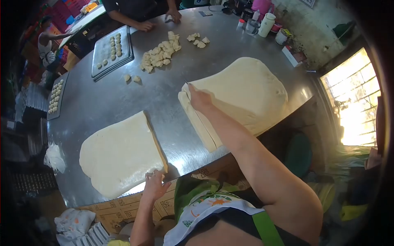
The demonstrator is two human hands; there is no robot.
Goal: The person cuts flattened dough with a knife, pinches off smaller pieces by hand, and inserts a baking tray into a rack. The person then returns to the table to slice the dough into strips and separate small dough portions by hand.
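Observation:
A large flat dough sheet (242, 88) lies on the right half of the metal table. Along its left side runs a narrow dough strip (196, 123), divided from the sheet by a thin line. My right hand (200, 97) is closed at the strip's far end, and a small dark tip shows by its fingers; the rest of what it holds is hidden. On the left lies a second dough sheet (119, 153) with a straight right edge. My left hand (155, 186) touches its near right corner, thumb and fingers apart.
Beyond the sheets are dough chunks (160, 53), smaller pieces (199, 41) and a tray (95, 65) with dough balls. Another tray (61, 88) sits at the left edge, near white powder (54, 158). Across the table are a co-worker's hands (145, 26). Bottles (266, 24) stand back right.

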